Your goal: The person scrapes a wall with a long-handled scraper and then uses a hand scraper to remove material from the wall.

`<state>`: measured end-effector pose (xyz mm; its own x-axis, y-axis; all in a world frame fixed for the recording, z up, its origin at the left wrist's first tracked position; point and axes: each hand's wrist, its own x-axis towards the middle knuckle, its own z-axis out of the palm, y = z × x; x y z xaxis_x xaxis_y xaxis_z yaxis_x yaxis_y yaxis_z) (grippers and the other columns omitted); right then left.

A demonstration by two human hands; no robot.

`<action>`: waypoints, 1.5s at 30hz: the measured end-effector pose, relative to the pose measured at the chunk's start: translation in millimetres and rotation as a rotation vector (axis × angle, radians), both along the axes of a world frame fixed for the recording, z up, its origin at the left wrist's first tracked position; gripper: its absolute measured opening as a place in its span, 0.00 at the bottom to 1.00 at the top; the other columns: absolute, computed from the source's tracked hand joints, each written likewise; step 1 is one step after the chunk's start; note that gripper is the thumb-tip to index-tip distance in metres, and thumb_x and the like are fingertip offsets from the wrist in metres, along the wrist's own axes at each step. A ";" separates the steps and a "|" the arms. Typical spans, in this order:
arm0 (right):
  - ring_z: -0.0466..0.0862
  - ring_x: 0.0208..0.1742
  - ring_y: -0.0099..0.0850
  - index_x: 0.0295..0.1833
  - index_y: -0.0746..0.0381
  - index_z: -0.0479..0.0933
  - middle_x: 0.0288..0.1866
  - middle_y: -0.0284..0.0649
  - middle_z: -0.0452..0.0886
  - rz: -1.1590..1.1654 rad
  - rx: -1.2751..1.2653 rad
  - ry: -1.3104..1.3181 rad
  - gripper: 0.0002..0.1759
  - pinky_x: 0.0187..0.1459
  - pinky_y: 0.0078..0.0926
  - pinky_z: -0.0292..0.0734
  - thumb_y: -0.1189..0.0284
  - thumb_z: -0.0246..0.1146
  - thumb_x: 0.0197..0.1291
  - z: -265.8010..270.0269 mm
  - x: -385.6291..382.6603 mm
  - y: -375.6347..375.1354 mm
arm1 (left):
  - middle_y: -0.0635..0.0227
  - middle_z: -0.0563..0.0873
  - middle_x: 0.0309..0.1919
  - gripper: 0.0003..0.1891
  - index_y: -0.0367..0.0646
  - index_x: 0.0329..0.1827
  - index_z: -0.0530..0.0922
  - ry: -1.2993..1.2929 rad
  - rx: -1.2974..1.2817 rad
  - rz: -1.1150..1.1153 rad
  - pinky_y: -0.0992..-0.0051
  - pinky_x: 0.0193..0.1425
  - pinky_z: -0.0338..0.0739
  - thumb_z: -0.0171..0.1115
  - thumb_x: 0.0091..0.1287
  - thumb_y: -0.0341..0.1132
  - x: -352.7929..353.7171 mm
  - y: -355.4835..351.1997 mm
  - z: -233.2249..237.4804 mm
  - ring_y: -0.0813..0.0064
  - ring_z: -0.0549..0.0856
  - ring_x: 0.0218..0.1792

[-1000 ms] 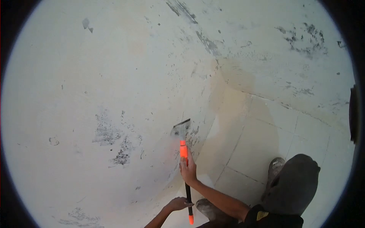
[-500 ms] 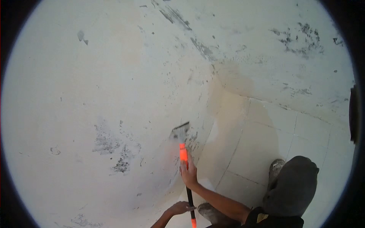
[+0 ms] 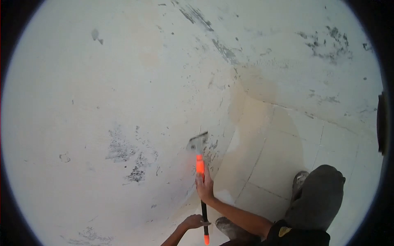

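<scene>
A long-handled scraper (image 3: 199, 164) with a wide metal blade and a black and orange handle rests its head against the patchy white wall (image 3: 74, 123). Around the upper handle, just below the orange collar, my right hand (image 3: 204, 187) is closed. Lower down, near the orange end, my left hand (image 3: 193, 222) grips the black shaft, its fingers partly hidden behind the handle. Dark scuffed marks lie on the wall beside the blade.
Pale floor tiles (image 3: 266, 172) meet the wall at a corner, with a tan damp-looking patch (image 3: 246, 106) there. My bent knee (image 3: 316, 197) and dusty shoes (image 3: 299, 180) are at the lower right. A dark object (image 3: 382, 123) stands at the right edge.
The view has shifted slightly, so the wall marks sit a little further right. The scraper and both hands stay in nearly the same place; my left fingers look more closed round the shaft.
</scene>
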<state>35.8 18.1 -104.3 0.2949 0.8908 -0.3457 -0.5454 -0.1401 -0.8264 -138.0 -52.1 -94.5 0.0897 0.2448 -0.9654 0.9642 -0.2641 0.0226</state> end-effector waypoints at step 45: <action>0.71 0.22 0.17 0.81 0.56 0.53 0.25 0.28 0.71 -0.095 0.156 0.037 0.30 0.25 0.17 0.70 0.67 0.50 0.78 9.0 7.5 10.3 | 0.49 0.89 0.43 0.38 0.45 0.46 0.88 -0.074 -0.044 -0.043 0.55 0.52 0.78 0.56 0.61 0.74 15.9 14.7 15.3 0.49 0.86 0.46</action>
<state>43.4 28.4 -95.2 0.3695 0.9034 -0.2175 -0.5809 0.0418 -0.8129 -122.0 -37.3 -79.2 0.1712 0.1963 -0.9655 0.9471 -0.3028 0.1064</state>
